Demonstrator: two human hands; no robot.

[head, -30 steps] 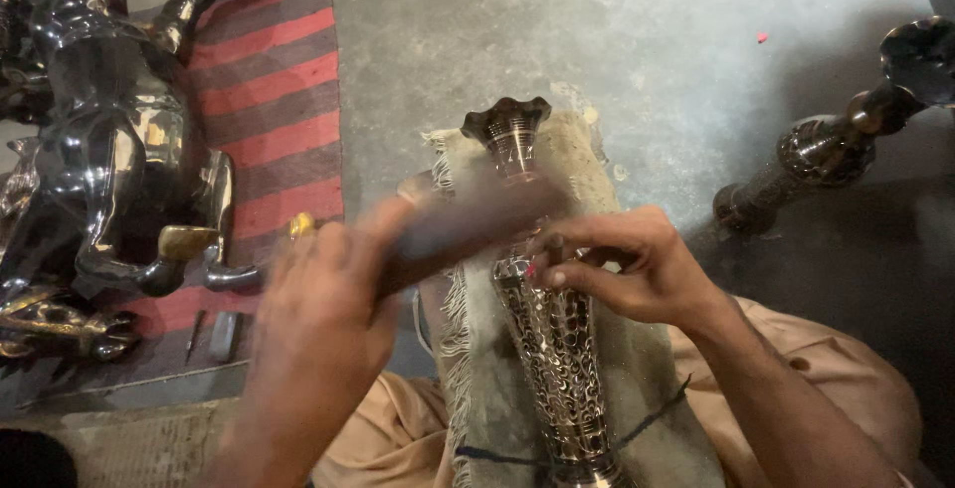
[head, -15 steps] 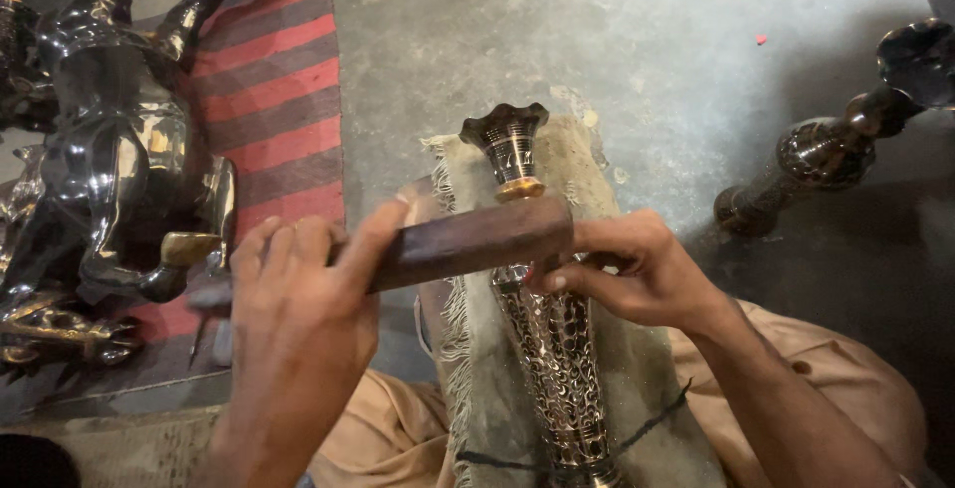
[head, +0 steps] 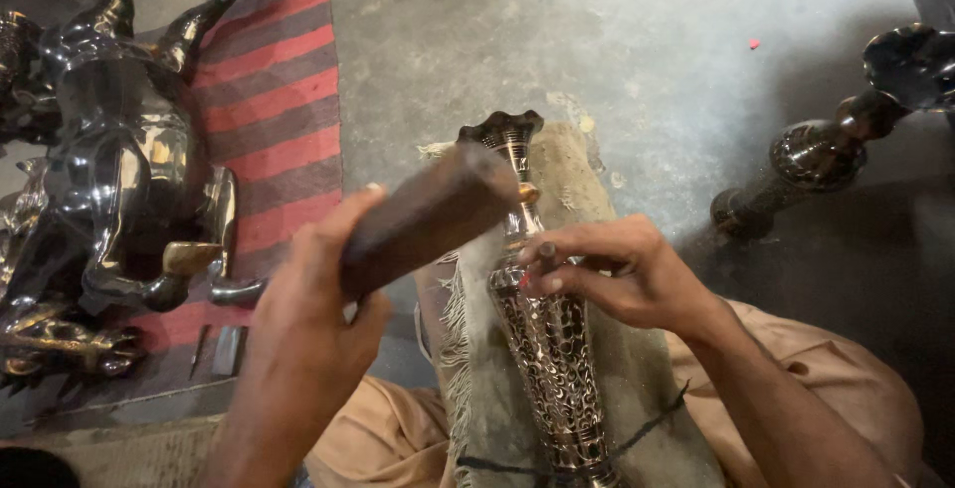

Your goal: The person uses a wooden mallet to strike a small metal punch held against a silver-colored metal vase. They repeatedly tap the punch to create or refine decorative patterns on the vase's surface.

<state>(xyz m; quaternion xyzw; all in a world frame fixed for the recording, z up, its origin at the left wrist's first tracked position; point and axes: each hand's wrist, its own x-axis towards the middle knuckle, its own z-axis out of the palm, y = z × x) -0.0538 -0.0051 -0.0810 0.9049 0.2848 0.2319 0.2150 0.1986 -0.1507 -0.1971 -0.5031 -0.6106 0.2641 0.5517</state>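
Brown wood fills the grip of the left hand [head: 303, 324], whose fingers are wrapped tight around a wooden mallet [head: 428, 217]; half a second earlier the block lay nearly level across the vase, just above the right hand, and it now tilts up to the right, its blurred head lifted over the neck. The right hand [head: 622, 274] has kept its place, thumb and fingertips [head: 552, 284] pinched closed on a small dark punch [head: 546, 252] set against the upper body of the metal vase [head: 545, 334]. The vase has not shifted. It lies on its side on a frayed grey-green cloth [head: 477, 379] spread over the person's lap, its long axis running from the bottom edge of the view up and slightly left, the scalloped mouth [head: 500, 130] pointing away from the person toward the concrete floor [head: 597, 40]. Its body is polished silver cut with dense dark openwork, narrowing to a ribbed neck with a brass-coloured ring. Orange-brown trousers [head: 846, 389] show under the cloth. At left, shiny dark metal figures [head: 109, 180] stand on a red-and-grey striped rug [head: 269, 110]; at upper right a second dark metal vase [head: 826, 145] lies on the floor, well apart.
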